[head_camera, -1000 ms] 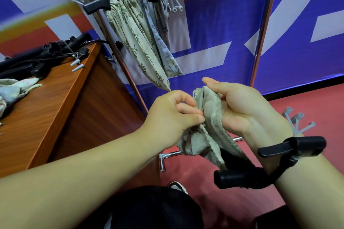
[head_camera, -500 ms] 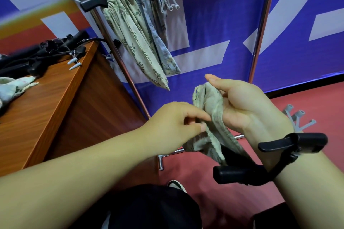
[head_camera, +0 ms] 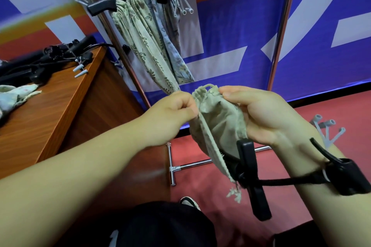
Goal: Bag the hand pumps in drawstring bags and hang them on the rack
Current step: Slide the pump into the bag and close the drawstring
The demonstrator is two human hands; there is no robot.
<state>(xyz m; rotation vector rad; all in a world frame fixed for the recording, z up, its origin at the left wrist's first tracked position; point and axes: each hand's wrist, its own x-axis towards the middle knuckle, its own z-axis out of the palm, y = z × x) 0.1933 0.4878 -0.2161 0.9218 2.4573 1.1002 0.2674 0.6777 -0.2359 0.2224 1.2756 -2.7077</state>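
Now both hands, the left hand (head_camera: 172, 114) and right hand (head_camera: 261, 114), pinch the drawstring bag (head_camera: 218, 122) below the rack (head_camera: 128, 62), so its mouth can open for the hand pump (head_camera: 253, 180).

We count two hands (head_camera: 172, 118) (head_camera: 265, 118), one bag (head_camera: 218, 126) held between them, two bags (head_camera: 140, 42) (head_camera: 170, 46) hanging far on the rack (head_camera: 128, 62).
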